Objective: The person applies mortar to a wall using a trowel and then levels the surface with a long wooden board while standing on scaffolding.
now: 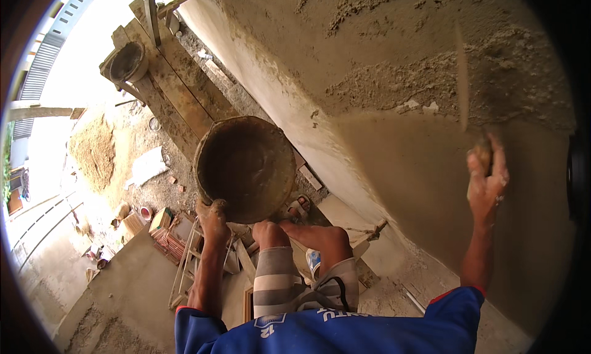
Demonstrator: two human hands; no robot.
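1. Two bare hands are in use, set wide apart: the left hand (213, 221) at a basin (237, 154), the right hand (487, 185) at the wall (400, 151).
2. The left hand pinches the basin's near rim, thumb over the edge; the fingers beneath are hidden. This grip probably steadies the basin against tipping.
3. The basin is in front of the knees (269, 233), its mouth turned up toward the head, likely for easy reach. Whether it rests on a knee or on the planks (166, 98), I cannot tell.
4. The right hand is curled around the handle of a tool (462, 77), which is blurred and seen almost edge-on. The tool lies along the wall, across the border between rough mortar and a smoother area; that angle suggests the blade is laid close to the surface. Actual contact is unclear.
5. A bucket (127, 61) stands farther along the planks, perhaps put there to leave room by the knees.
6. Lower down, a sand heap (92, 151) lies near a white sack (149, 166), well apart from both hands.
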